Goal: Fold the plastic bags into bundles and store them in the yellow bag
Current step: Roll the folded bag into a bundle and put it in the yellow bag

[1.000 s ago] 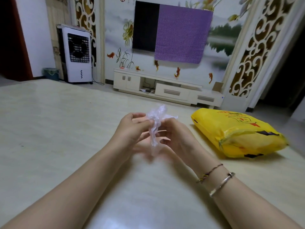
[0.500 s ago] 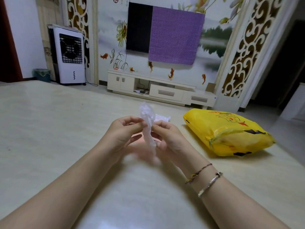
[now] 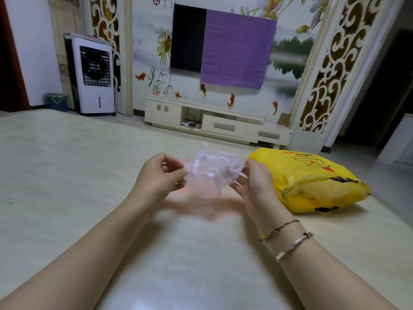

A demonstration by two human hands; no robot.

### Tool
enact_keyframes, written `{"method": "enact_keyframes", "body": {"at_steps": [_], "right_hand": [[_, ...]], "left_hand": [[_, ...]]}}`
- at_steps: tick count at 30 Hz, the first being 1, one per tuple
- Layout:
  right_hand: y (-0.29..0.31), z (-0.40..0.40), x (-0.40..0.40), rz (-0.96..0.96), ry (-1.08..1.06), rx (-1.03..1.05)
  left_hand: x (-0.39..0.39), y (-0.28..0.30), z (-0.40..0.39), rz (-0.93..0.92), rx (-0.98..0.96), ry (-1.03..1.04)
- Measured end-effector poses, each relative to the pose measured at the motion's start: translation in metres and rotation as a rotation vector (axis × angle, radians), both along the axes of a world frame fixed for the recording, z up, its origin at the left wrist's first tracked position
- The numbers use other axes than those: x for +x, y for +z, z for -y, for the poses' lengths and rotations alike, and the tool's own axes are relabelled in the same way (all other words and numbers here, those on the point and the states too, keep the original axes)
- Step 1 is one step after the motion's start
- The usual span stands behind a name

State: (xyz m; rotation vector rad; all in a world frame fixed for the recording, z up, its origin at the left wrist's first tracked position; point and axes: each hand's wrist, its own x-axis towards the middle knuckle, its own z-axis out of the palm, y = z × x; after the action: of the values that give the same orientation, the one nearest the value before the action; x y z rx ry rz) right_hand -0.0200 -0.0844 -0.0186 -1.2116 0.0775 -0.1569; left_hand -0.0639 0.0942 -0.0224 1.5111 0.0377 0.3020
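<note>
Hands pinch the clear plastic bag flat: left hand, right hand, ready for folding beside the yellow bag.

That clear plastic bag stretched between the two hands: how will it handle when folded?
The clear plastic bag looks thin and crumpled, sagging between the left hand and right hand, so probably floppy and very light. Its glossy film may slip in a loose grip, and folds will likely spring open.
</note>
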Motion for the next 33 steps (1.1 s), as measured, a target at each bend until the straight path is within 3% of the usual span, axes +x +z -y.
{"method": "enact_keyframes", "body": {"at_steps": [3,7,12,19,27,30,33], "right_hand": [[0.004,0.000,-0.004,0.081,-0.010,-0.174],[0.007,-0.005,-0.014,0.206,0.149,-0.390],[0.008,-0.009,-0.023,0.305,0.289,-0.379],[0.006,-0.006,-0.018,0.311,0.226,-0.388],[0.009,-0.006,-0.015,0.303,0.291,-0.298],[0.006,-0.004,-0.014,0.291,0.205,-0.355],[0.004,-0.003,-0.011,0.195,0.187,-0.485]], "left_hand": [[0.005,0.000,-0.002,-0.127,-0.084,-0.064],[0.004,0.009,-0.010,-0.280,-0.254,-0.207],[-0.005,0.005,-0.006,-0.303,-0.117,-0.505],[0.000,0.002,-0.010,-0.226,-0.212,-0.456],[-0.008,0.002,-0.001,-0.242,-0.007,-0.661],[-0.007,0.001,-0.002,-0.175,-0.080,-0.575],[-0.003,0.005,-0.002,-0.025,-0.153,-0.320]]}}
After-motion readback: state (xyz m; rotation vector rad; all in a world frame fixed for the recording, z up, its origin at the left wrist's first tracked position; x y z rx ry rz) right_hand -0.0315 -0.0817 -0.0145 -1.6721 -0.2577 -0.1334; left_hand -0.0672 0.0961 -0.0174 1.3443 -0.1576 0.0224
